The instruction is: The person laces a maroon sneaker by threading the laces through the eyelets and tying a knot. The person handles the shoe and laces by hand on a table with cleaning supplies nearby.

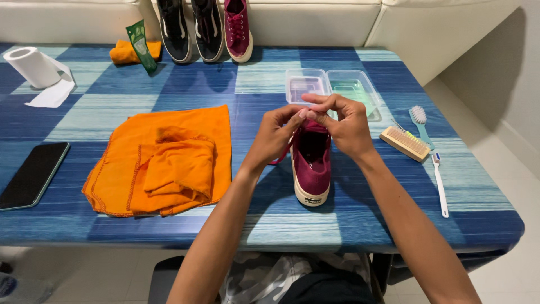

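A maroon canvas sneaker (311, 169) with a white sole stands on the blue checked table (360, 217), heel toward me. My left hand (277, 133) and my right hand (341, 123) meet above its front, fingertips pinched together on the maroon lace. A loop of lace hangs by my left wrist. The shoe's toe is hidden behind my hands.
Orange cloths (163, 160) lie left of the shoe, a phone (32, 174) at the left edge. Two clear plastic tubs (332, 87) sit behind the shoe. A wooden brush (405, 143), a teal brush (419, 121) and a toothbrush (440, 186) lie on the right. Paper roll (31, 66), green tube (140, 45), several shoes (205, 28) sit at the back.
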